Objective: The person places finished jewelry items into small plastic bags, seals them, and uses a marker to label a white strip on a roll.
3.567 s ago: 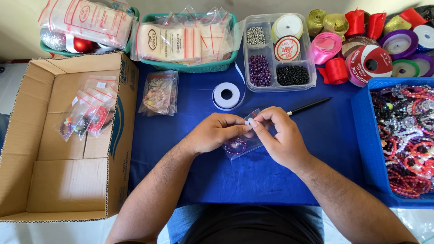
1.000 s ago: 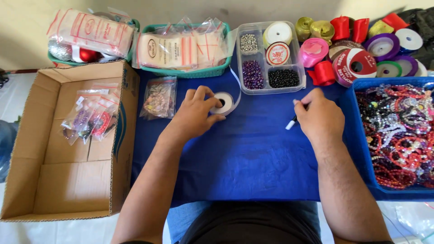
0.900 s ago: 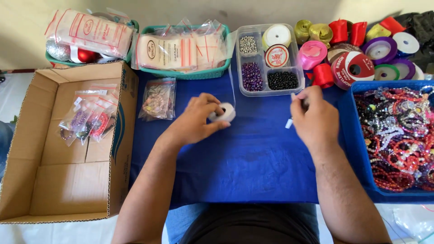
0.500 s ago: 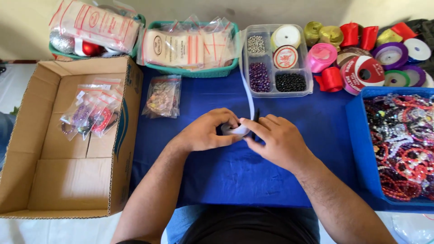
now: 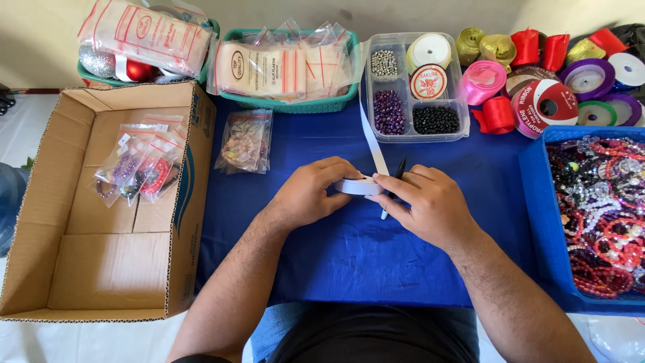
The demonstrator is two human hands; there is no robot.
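I see my left hand (image 5: 310, 193) closed around a white tape roll (image 5: 357, 185), holding it flat just above the middle of the blue tabletop (image 5: 349, 255). My right hand (image 5: 430, 205) meets it from the other side, fingers pinching the roll's edge while gripping a black pen (image 5: 395, 180) whose white end pokes out below the fingers. A loose strip of tape (image 5: 371, 138) runs up from the roll toward the clear bead box (image 5: 416, 84), which holds silver, purple and black beads plus two spools. Left of my hands lies a small bag (image 5: 243, 142) of pale beads on the cloth. Further left sits an open cardboard box (image 5: 107, 202) with several bagged bracelets (image 5: 138, 168) inside. Along the far edge stand two green baskets (image 5: 289, 101) stuffed with packs of clear bags. To the right, ribbon rolls (image 5: 547, 101) in pink, red, gold and purple are crowded together, and just below them a blue tray (image 5: 537, 202) is heaped with beaded bracelets.
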